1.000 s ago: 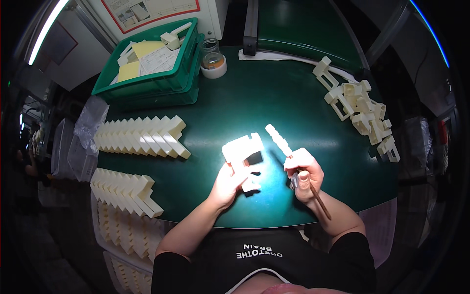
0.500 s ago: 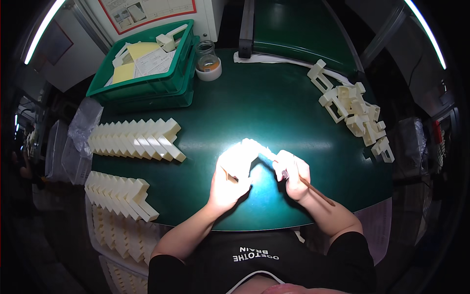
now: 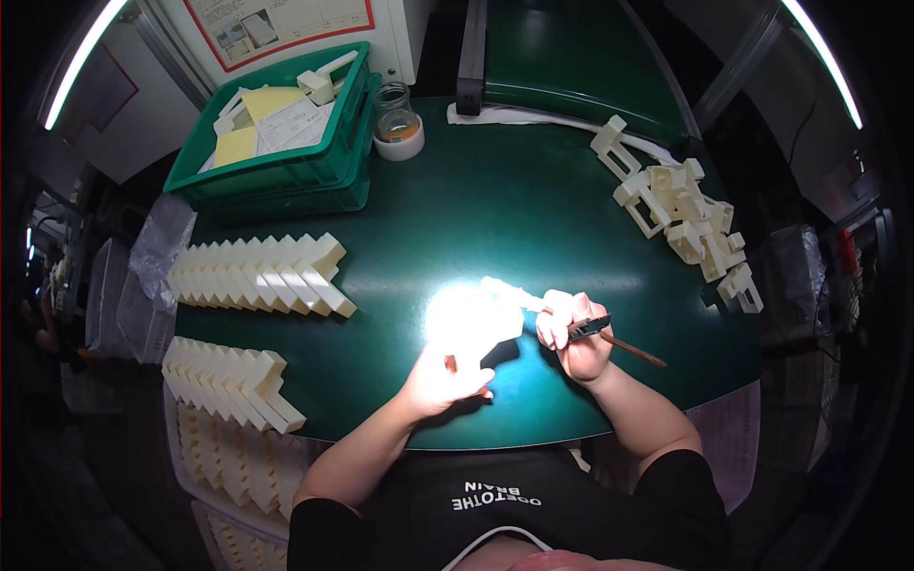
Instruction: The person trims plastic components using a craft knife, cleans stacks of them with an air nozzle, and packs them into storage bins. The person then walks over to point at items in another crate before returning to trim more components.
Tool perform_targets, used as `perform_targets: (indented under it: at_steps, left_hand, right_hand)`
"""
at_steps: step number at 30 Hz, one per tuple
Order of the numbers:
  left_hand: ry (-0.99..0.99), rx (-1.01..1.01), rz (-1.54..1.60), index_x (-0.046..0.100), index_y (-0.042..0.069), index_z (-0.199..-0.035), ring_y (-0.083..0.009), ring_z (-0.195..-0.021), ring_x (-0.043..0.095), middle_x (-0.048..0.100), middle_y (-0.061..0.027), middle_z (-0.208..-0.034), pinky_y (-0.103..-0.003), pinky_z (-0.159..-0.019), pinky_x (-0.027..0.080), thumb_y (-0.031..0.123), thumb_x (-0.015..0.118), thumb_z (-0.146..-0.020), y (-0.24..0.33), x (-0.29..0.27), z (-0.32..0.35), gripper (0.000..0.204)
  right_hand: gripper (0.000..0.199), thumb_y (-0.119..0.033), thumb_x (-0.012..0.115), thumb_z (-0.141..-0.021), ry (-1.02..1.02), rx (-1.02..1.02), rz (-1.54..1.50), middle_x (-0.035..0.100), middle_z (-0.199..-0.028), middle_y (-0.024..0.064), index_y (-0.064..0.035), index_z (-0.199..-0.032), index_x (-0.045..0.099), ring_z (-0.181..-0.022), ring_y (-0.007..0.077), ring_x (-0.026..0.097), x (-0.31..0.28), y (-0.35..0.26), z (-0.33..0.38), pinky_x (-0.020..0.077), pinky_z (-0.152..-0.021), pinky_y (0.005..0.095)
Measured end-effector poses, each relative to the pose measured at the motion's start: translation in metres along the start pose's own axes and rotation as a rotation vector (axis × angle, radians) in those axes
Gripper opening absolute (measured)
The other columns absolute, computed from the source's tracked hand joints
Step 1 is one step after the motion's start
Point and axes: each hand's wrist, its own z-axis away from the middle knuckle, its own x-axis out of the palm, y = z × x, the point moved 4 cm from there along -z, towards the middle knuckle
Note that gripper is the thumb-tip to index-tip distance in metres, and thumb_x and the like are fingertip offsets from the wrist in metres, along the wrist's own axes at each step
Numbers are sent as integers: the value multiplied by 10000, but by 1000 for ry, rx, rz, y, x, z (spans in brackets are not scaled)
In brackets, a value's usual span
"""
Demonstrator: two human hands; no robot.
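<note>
Under a glaring light at the middle front, my left hand (image 3: pixel 440 383) is closed on a cream plastic part (image 3: pixel 503 319), much of it washed out to white. To its right, my right hand (image 3: pixel 578 343) is closed around a thin brown stick-like handle (image 3: pixel 636 353) that sticks out toward the lower right. A short black piece (image 3: pixel 588 327), whose kind I cannot make out, also lies in that hand. A pale tip reaches from the right fingers to the cream part; glare hides whether they touch.
Two rows of nested cream parts (image 3: pixel 257 276) (image 3: pixel 233 385) lie at left. A loose pile of cream frames (image 3: pixel 681 205) is at right. Behind stand a green crate (image 3: pixel 267 176) with papers and a glass jar (image 3: pixel 395 119) in a white holder. The green table (image 3: pixel 409 228) curves in front.
The cream part has turned in my left hand and now shows more toward the right. My right hand has rolled, bringing the black piece into fuller view.
</note>
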Motion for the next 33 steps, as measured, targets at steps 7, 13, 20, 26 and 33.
perform_targets:
  at_steps: [7,13,20,26,33]
  left_hand:
    - [278,537,-513,498,39,-1180,-144,-861,601,606,-71,-956,-308,-736,507,45,752,-713,-4,-4,-5,531]
    - [347,747,-811,612,62,-950,-312,-872,619,634,-125,-893,-390,-761,507,131,778,-613,12,0,3,382]
    - [225,277,204,351,62,-1308,-141,-911,565,538,-79,-1100,-302,-821,497,68,687,-831,3,1,-2,584]
    - [291,335,553,345,71,-1329,-166,-1075,553,518,-75,-1155,-346,-887,496,106,535,-945,7,2,27,430]
    - [9,-72,336,370,93,-1381,-160,-1138,527,485,-79,-1302,-340,-883,520,219,548,-961,-36,-2,118,473]
  right_hand:
    - [571,-413,397,-1004,-160,-66,230,502,-620,135,10,-644,524,-528,204,474,37,-16,14,412,-495,304]
    - [500,-325,357,-1027,-41,-14,375,486,-633,90,1,-673,492,-537,150,456,11,-20,3,371,-498,265]
    - [596,-605,562,-860,24,-191,299,471,-874,47,-10,-908,578,-629,105,453,15,-15,0,346,-528,214]
    - [407,-60,835,-671,-320,-316,912,593,-855,98,-1,-1000,603,-683,187,585,78,14,21,482,-599,277]
    - [327,-78,783,-698,-525,-138,1073,623,-812,102,-27,-979,624,-694,230,623,134,33,18,502,-626,315]
